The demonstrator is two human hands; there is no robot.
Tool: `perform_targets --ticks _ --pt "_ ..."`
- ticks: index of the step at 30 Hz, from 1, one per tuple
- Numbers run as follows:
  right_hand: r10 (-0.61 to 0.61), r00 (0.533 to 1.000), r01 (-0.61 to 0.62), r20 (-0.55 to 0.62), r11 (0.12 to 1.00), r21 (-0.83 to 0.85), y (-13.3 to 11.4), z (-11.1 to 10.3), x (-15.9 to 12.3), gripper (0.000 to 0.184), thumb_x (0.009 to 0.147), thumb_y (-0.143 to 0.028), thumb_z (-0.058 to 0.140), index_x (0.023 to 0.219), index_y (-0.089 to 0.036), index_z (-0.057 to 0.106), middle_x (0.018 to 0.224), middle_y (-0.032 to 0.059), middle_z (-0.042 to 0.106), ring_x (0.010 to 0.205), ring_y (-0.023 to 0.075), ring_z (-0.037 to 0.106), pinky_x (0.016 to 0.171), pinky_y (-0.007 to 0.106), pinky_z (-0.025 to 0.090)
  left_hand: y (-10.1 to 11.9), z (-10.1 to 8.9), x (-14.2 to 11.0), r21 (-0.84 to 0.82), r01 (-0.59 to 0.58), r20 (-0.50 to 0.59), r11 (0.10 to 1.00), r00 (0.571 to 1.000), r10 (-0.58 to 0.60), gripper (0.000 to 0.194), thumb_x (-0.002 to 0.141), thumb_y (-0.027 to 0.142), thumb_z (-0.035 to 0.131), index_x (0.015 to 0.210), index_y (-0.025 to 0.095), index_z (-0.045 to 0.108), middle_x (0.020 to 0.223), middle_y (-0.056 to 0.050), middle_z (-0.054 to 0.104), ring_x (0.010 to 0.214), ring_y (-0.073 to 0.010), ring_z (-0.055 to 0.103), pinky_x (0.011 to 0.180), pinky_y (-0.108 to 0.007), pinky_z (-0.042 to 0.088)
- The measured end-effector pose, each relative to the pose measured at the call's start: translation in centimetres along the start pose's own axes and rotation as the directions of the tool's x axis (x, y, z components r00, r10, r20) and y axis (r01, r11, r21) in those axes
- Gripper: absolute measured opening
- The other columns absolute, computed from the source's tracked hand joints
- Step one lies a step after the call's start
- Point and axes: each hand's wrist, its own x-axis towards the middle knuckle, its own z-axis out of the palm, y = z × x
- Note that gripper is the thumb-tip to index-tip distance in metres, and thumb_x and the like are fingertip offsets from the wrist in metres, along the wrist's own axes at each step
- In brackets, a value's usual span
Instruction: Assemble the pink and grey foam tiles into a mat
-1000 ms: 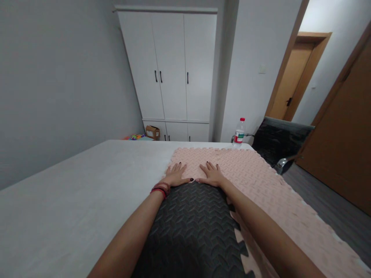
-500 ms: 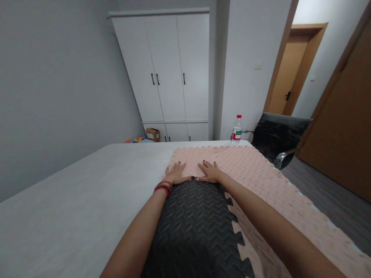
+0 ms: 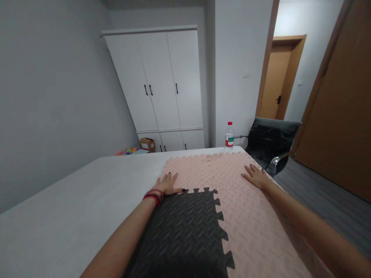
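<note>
A black foam mat tile (image 3: pixel 185 227) with jigsaw-cut edges lies on a larger pink foam mat (image 3: pixel 246 200). My left hand (image 3: pixel 167 185) rests flat at the black tile's far left corner, fingers spread onto the pink mat and thumb along the tile's far edge. Red bracelets (image 3: pixel 154 195) circle that wrist. Well to the right, my right hand (image 3: pixel 256 177) is open, palm down, near the pink mat's right edge and apart from the black tile. The near end of the black tile runs out of view.
The mats lie on a white table (image 3: pixel 72 204). A water bottle (image 3: pixel 229 137) with a red cap stands at its far right corner. A black chair (image 3: pixel 271 141) is beside the right edge. Beyond are a cardboard box (image 3: pixel 148 144) and a white wardrobe (image 3: pixel 162 81).
My right hand has left the black tile's far edge and moved right across the pink mat. The black tile, bulging before, now lies flatter. My left hand stays at its corner.
</note>
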Motion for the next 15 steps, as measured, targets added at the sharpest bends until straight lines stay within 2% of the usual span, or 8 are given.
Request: perform_targets --ticks 3,6,11,13,15 --pt "0.005 1.0 -0.005 -0.019 1.0 0.008 0.0 0.7 0.3 0.076 0.085 -0.067 0.017 0.144 -0.021 0.022 0.149 0.0125 0.022 0.138 0.0275 0.014 0.105 0.057 0.012 0.3 -1.0 0.7 0.006 -0.032 -0.012 0.999 0.999 0.032 0.07 0.082 0.051 0.054 0.14 0.024 0.026 0.149 -0.012 0.024 0.135 -0.035 0.021 0.106 -0.064 0.017" --pt "0.002 0.999 -0.001 -0.04 1.0 0.017 -0.1 0.5 0.3 0.076 0.084 -0.068 0.016 0.144 -0.022 0.023 0.149 0.0115 0.023 0.137 0.0265 0.015 0.105 0.056 0.012 2.8 -3.1 2.8 -0.006 -0.103 -0.077 0.995 0.992 0.102 0.057 0.084 0.046 0.053 0.133 0.022 0.038 0.144 -0.01 0.033 0.13 -0.032 0.032 0.105 -0.061 0.025" --pt "0.0 0.997 0.001 -0.071 1.0 0.018 0.0 0.2 0.2 0.074 0.085 -0.068 0.016 0.143 -0.022 0.024 0.149 0.0111 0.025 0.137 0.0252 0.017 0.106 0.053 0.013 11.7 -6.3 8.7 -0.041 -0.241 -0.23 0.97 0.947 0.225 0.043 0.086 0.04 0.053 0.124 0.02 0.047 0.132 -0.009 0.046 0.115 -0.0252 0.048 0.096 -0.051 0.041" --pt "0.006 0.997 -0.004 -0.08 1.0 0.024 -0.1 0.3 0.3 0.073 0.085 -0.067 0.017 0.143 -0.023 0.025 0.149 0.0113 0.025 0.137 0.0252 0.017 0.106 0.053 0.012 15.0 -6.6 10.9 -0.047 -0.251 -0.275 0.967 0.934 0.229 0.041 0.086 0.038 0.054 0.122 0.019 0.048 0.129 -0.009 0.048 0.113 -0.0245 0.05 0.094 -0.05 0.042" --pt "0.009 0.997 -0.006 -0.081 0.999 0.034 -0.1 0.3 0.5 0.073 0.085 -0.067 0.018 0.143 -0.023 0.025 0.149 0.0111 0.024 0.137 0.0253 0.017 0.106 0.052 0.012 17.2 -6.1 12.6 -0.061 -0.227 -0.312 0.972 0.93 0.197 0.041 0.086 0.038 0.054 0.123 0.019 0.048 0.13 -0.009 0.047 0.113 -0.0248 0.049 0.095 -0.05 0.042"
